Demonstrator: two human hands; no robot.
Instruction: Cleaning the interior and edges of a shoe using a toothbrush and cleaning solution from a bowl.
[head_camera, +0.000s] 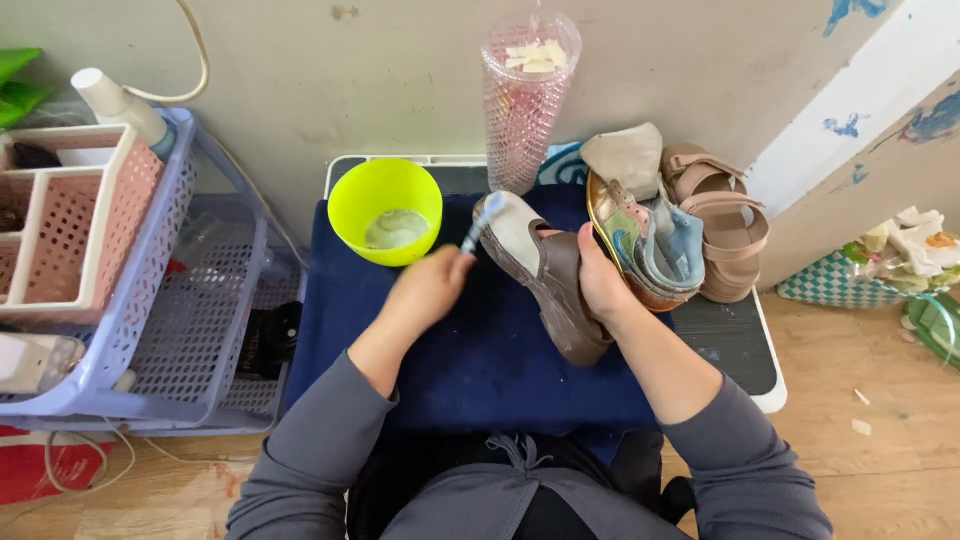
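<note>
My right hand (603, 283) grips a brown shoe (552, 285) by its side, sole turned toward me, above a dark blue cloth (480, 360). My left hand (428, 290) holds a small brush (481, 221) with a light blue handle, its head against the shoe's pale toe. A lime green bowl (385, 208) with whitish liquid sits just left of the brush.
Several other shoes (650, 240) and a tan sandal (722, 220) are piled right of the brown shoe. A clear pink-patterned tall cup (526, 95) stands at the wall. A lilac plastic rack (150, 300) with a pink basket (70, 220) stands at the left. Bags (880, 265) lie on the wooden floor at right.
</note>
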